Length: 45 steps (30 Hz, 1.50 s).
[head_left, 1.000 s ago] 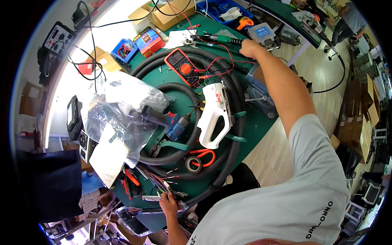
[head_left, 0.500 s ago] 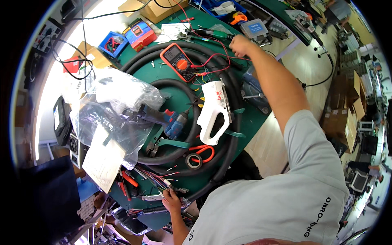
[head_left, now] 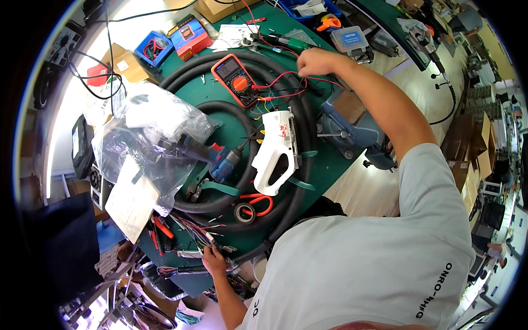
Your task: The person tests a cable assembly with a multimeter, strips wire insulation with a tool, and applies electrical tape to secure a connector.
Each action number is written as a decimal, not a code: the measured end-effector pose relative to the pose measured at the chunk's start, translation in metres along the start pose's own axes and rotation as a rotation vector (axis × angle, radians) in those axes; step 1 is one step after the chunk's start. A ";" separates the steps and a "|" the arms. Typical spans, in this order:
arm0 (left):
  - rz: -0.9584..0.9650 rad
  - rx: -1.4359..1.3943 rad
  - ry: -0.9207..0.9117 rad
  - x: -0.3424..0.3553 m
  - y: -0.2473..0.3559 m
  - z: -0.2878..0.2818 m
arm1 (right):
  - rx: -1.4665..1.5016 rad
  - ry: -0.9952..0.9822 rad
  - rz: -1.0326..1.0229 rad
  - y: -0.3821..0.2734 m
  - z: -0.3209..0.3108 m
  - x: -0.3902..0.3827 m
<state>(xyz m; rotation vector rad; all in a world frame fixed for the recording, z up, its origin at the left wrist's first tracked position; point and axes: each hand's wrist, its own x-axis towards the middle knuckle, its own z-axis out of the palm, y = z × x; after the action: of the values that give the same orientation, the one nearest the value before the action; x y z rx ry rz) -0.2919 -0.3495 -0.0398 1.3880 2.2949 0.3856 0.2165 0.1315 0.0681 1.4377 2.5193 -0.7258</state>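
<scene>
My right hand (head_left: 314, 61) is closed just below the green-and-black tool (head_left: 287, 41), near the red test leads; what it holds is hidden. An orange multimeter (head_left: 235, 80) lies left of it, with a white handled housing (head_left: 275, 151) below. Near the lower table edge, my left hand (head_left: 214, 260) pinches a bundle of coloured wires (head_left: 195, 231). A blue drill (head_left: 220, 162), orange scissors (head_left: 265, 204), a tape roll (head_left: 243, 213) and a thick black hose (head_left: 291, 223) lie between my hands.
The green table (head_left: 330, 173) also carries plastic bags (head_left: 140, 143), a blue-grey machine (head_left: 346, 129), bins and boxes along the back. A second bench (head_left: 385, 22) stands at upper right, cardboard boxes (head_left: 465, 154) below it. Other people appear at the right rim.
My right hand has shifted slightly left along the back of the table. The whole view has shifted a little, showing more of the blue-grey machine. My left hand remains at the wires.
</scene>
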 end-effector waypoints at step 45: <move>-0.051 0.000 -0.013 0.002 0.010 0.002 | 0.630 0.535 0.506 -0.158 0.150 -0.076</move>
<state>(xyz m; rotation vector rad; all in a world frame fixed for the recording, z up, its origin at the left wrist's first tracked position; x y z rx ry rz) -0.2837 -0.3432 -0.0377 1.3249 2.3149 0.3603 0.1076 -0.0661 0.0178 2.6567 2.1317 -1.2168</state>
